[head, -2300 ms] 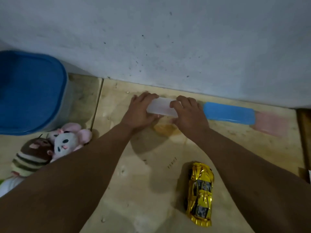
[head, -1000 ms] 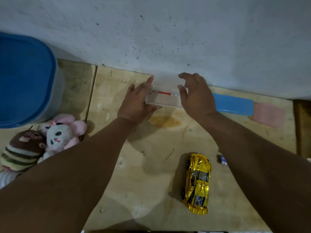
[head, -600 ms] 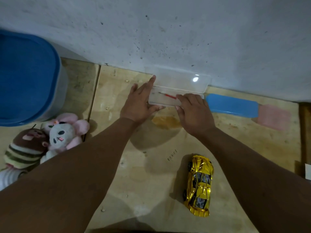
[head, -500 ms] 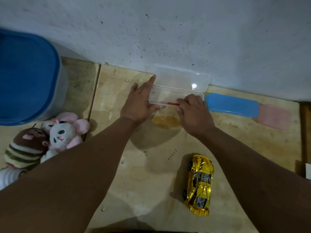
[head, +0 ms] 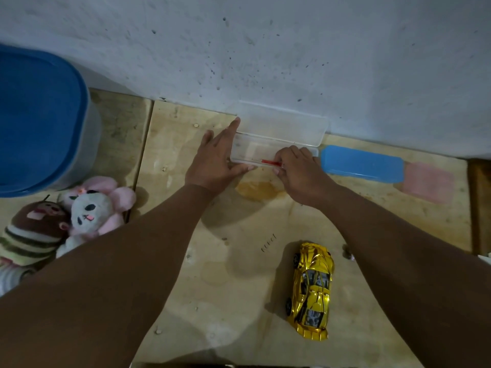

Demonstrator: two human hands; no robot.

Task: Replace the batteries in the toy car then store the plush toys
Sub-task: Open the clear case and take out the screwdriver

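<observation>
Car [head: 310, 290] lies near — behind right hand [head: 300, 176] pinching screwdriver [head: 271, 162].

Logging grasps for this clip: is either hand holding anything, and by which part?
The right hand pinches the red-handled tool by its handle end inside the open clear case. The left hand only steadies the case's left end.

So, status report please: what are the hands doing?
Left hand flat, steadying open clear case. Right hand pinching red tool inside. Gold toy car untouched, nothing blocking.
</observation>
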